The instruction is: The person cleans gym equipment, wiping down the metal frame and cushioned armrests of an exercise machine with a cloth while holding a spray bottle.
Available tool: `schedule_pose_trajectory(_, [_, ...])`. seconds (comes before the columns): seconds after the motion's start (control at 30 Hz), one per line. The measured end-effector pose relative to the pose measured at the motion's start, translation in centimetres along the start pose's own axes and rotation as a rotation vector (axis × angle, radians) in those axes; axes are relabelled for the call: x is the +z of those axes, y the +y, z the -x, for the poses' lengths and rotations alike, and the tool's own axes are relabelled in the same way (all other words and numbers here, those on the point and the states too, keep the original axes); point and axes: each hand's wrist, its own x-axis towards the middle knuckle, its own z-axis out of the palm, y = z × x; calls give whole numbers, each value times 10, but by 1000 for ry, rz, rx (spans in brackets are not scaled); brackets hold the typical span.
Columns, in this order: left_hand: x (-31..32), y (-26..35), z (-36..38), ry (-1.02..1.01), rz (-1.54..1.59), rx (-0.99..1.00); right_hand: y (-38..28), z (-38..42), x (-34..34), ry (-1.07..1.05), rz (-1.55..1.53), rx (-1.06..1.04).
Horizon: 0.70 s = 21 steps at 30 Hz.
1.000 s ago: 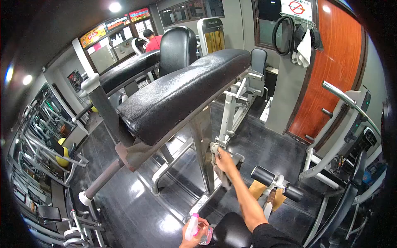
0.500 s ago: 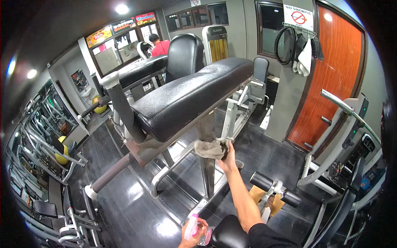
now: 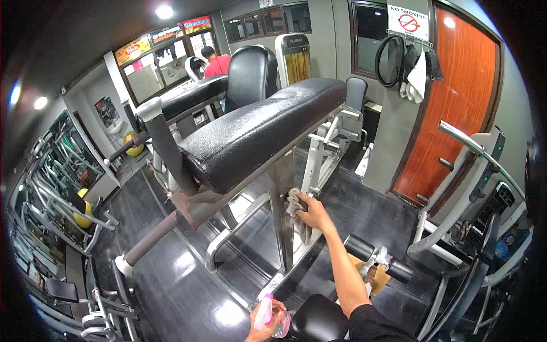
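My right hand (image 3: 313,213) grips a grey cloth (image 3: 295,206) and presses it to the side of the upright metal post (image 3: 282,228) under the padded bench. Part of the cloth hangs below my fingers. Low in the view, my left hand (image 3: 264,326) is wrapped round a spray bottle (image 3: 265,312) with a pink and white head and a clear body. Above my right hand runs the long black pad (image 3: 262,134) of the gym machine, on its metal frame. A black seat (image 3: 319,319) lies just right of the bottle.
Black foam rollers (image 3: 360,248) stand on a bar beside my right forearm. A silver-framed machine (image 3: 439,233) is at the right, near an orange door (image 3: 450,108). A padded bar end (image 3: 122,265) juts out left. A person in red (image 3: 216,65) is at the back.
My right hand has brought the cloth from in front of the post to its right side, slightly lower. The left hand with the spray bottle has stayed nearly in place.
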Motion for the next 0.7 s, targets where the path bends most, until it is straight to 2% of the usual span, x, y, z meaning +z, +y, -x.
schedule_pose_trajectory(0.03, [1, 1, 0, 1, 16, -7, -10, 0, -10, -137, -98, -91])
schedule_pose_trajectory(0.1, [1, -3, -2, -3, 15, -11, -10, -6, -9, 84, -524, -291])
schedule_pose_trajectory(0.17, [0, -6, -2, -6, 15, -18, -27, -17, -9, 362, -1166, -145])
schedule_pose_trajectory(0.2, [0, -6, -3, -18, 29, -14, -23, -24, -6, 433, -1314, -10])
schedule_pose_trajectory(0.23, [0, -6, -2, -30, 43, -11, -19, -34, 3, 530, -1190, -2])
schedule_pose_trajectory(0.3, [3, -2, -2, -27, 53, -15, -24, -22, 10, 480, -1243, 280])
schedule_pose_trajectory(0.33, [3, -1, -1, -21, 64, -20, -8, -23, 17, 383, -1191, 447])
schedule_pose_trajectory(0.37, [3, 0, -1, -16, 64, -16, 9, -20, 23, 377, -1191, 445])
schedule_pose_trajectory(0.43, [3, -1, 1, -1, 108, -26, 17, -9, 26, 47, -1413, 428])
schedule_pose_trajectory(0.47, [1, -3, 2, 0, 108, -29, 21, -8, 25, -17, -1517, 418])
schedule_pose_trajectory(0.5, [-2, -5, 2, -12, 88, -25, 20, -7, 21, -14, -1517, 422])
schedule_pose_trajectory(0.57, [-4, -7, 2, -28, 73, -22, 17, -5, 12, -95, -1812, 570])
schedule_pose_trajectory(0.6, [-4, -7, 2, -16, 68, -17, 19, -5, 11, -144, -1778, 526])
schedule_pose_trajectory(0.63, [-4, -7, 3, -4, 63, -11, 21, -5, 11, -142, -1775, 526])
schedule_pose_trajectory(0.7, [-3, -6, 2, -9, 79, -9, 25, -5, 13, -5, -1778, 526])
